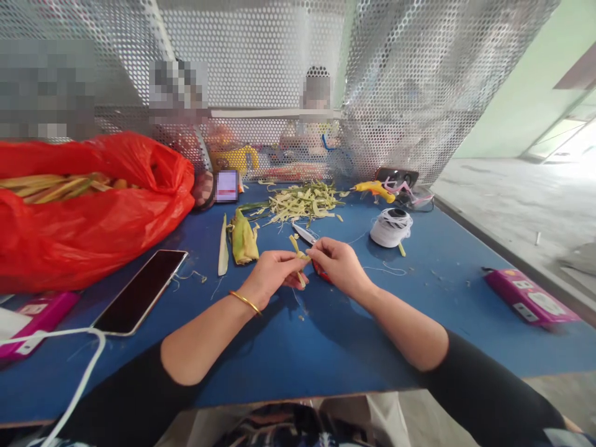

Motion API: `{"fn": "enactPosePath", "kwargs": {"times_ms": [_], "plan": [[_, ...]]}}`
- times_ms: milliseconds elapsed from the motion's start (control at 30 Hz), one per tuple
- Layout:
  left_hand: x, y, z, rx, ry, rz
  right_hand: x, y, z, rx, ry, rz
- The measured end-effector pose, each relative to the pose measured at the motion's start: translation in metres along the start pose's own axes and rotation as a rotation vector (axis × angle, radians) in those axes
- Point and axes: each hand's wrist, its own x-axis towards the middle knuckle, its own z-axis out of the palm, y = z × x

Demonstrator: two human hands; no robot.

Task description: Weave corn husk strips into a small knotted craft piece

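Over the middle of the blue table [367, 338], my left hand [277, 271] pinches a small piece of pale yellow-green husk [295, 244], with strips sticking out above and below the fingers. My right hand [339, 261] meets it from the right, its thumb and forefinger closed on the same piece. Scissors [304, 234] lie just behind, their red handle partly hidden by my right hand. A husk bundle [244, 239] and a flat husk leaf [223, 248] rest left of my hands. Behind them is a pile of cut husk strips [305, 202].
A white thread spool [390, 228] stands right, with a yellow glue gun [378, 191] behind it. Red bag [93, 230] and dark phone [142, 292] are left. Purple boxes [531, 297] lie at both sides. Perforated metal mesh [261, 68] rises behind, people beyond it.
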Motion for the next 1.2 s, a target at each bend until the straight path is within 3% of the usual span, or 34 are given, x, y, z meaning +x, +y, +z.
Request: {"fn": "enactPosePath", "kwargs": {"times_ms": [167, 233, 367, 467, 533, 633, 800, 1200], "plan": [[0.001, -0.004, 0.002, 0.011, -0.026, 0.015, 0.001, 0.004, 0.001, -0.187, 0.145, -0.017], [0.002, -0.005, 0.002, -0.015, -0.016, -0.001, 0.000, 0.004, 0.000, -0.256, 0.195, -0.115], [0.003, -0.006, 0.000, -0.110, 0.034, -0.021, -0.009, -0.003, -0.004, -0.465, 0.270, -0.637], [0.003, -0.006, -0.001, -0.202, 0.031, 0.007, -0.016, -0.009, -0.002, -0.721, 0.139, -1.010], [0.003, -0.006, -0.001, -0.276, 0.020, 0.020, -0.018, -0.010, 0.002, -0.883, 0.061, -1.126], [0.003, -0.004, 0.000, -0.364, 0.042, -0.021, -0.017, -0.010, 0.006, -1.020, 0.035, -1.141], [0.000, 0.002, 0.002, -0.392, 0.065, -0.089, -0.014, -0.008, 0.005, -1.026, 0.081, -1.119], [-0.001, -0.001, 0.002, -0.305, -0.001, -0.002, -0.013, -0.004, 0.005, -1.034, 0.120, -1.126]]}}
